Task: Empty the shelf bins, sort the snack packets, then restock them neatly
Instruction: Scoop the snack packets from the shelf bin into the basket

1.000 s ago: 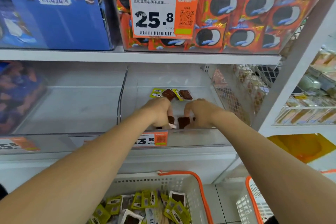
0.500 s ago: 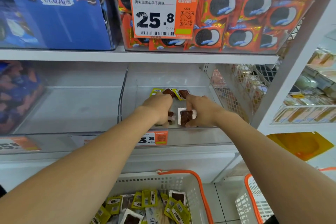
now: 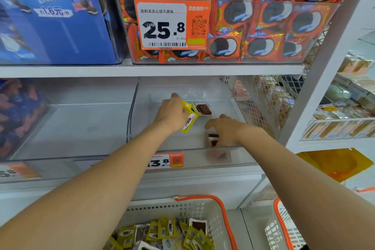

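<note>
Head cam: my left hand point(image 3: 172, 115) grips a couple of yellow packets point(image 3: 189, 121) deep in the clear bin point(image 3: 239, 155), and my right hand point(image 3: 224, 130) is curled onto a dark packet point(image 3: 213, 138) by the front wall. The loose brown packet point(image 3: 204, 109) lies at the back, long side left-right, touching the yellow ones, so I reckon the left hand's nearer.

A shop — the snack aisle. White shelves point(image 3: 182, 70) carry clear bins point(image 3: 284, 2) packed with orange cookie packets point(image 3: 261, 46). Orange price tags point(image 3: 164, 26) with barcodes hang on the bin fronts, and orange-rimmed shopping baskets point(image 3: 162, 209) sit below.
</note>
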Available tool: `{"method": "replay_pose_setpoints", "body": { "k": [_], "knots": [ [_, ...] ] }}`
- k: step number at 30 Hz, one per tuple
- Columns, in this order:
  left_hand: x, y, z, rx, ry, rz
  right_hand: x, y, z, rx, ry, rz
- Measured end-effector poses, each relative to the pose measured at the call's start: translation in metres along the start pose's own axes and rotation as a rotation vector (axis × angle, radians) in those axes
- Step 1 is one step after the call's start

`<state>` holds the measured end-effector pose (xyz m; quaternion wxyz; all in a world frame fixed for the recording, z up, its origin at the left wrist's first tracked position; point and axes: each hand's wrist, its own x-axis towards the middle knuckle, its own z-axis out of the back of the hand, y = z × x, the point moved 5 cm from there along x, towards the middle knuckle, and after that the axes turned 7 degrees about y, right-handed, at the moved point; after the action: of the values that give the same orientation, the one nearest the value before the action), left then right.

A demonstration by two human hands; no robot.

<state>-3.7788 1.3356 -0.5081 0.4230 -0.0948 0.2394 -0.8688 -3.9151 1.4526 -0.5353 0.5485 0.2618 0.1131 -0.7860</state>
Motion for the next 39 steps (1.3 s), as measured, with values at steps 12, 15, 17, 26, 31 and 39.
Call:
{"method": "replay_pose_setpoints", "body": {
  "k": [12, 15, 17, 26, 31, 39],
  "knots": [
    [0.054, 0.012, -0.036, 0.156, 0.325, 0.080, 0.010, 0.002, 0.008, -0.061, 0.019, 0.022],
    [0.056, 0.007, -0.049, 0.325, 0.490, -0.018, 0.016, -0.001, 0.003, -0.030, 0.040, 0.049],
    [0.052, 0.006, -0.055, 0.453, 0.550, -0.044, 0.018, -0.002, 0.001, -0.030, 0.049, 0.051],
    [0.020, -0.004, -0.034, 0.548, 0.691, -0.144, 0.010, -0.020, 0.037, 0.386, -0.248, 0.151],
    [0.007, 0.004, -0.035, 0.461, 0.628, -0.194, 0.026, -0.001, 0.005, 0.180, 0.006, 0.097],
    [0.002, 0.016, -0.027, 0.414, 0.569, -0.157, 0.025, 0.018, 0.006, 0.053, -0.070, 0.098]
  ]
}}
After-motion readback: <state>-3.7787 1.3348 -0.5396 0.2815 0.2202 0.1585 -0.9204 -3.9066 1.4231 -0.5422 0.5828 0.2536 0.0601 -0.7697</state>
